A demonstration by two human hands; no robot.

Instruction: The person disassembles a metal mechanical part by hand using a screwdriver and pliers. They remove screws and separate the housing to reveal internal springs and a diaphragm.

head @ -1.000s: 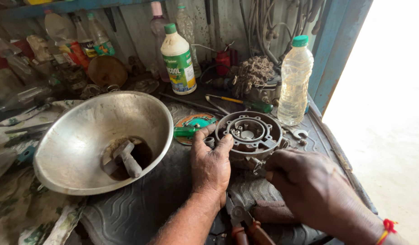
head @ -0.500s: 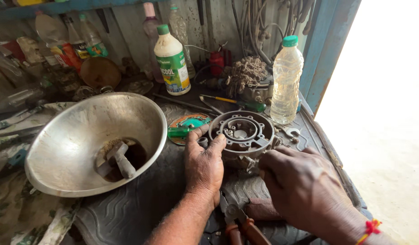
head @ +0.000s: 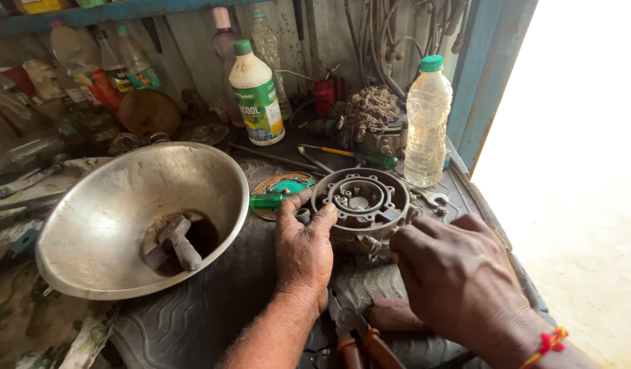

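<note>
While both hands work at it, a round grey metal engine housing (head: 360, 201) sits on the dark ribbed mat (head: 213, 307) near the right edge of the worktop. The left hand (head: 303, 249) lies palm down against the housing's left rim, thumb and forefinger spread open along it, not closed around anything. The right hand (head: 459, 273) presses against the housing's near right side with fingers curled; whether it grips a small tool or part there cannot be told. Just left of the hands stands a wide steel bowl (head: 117, 205) with metal parts lying in dark liquid. Behind the housing lie a green-handled screwdriver (head: 360, 157) and a clear plastic bottle (head: 426, 123); a white bottle with a green cap (head: 257, 96) stands toward the back edge. Orange-handled pliers (head: 360, 335) rest at the near edge.
</note>
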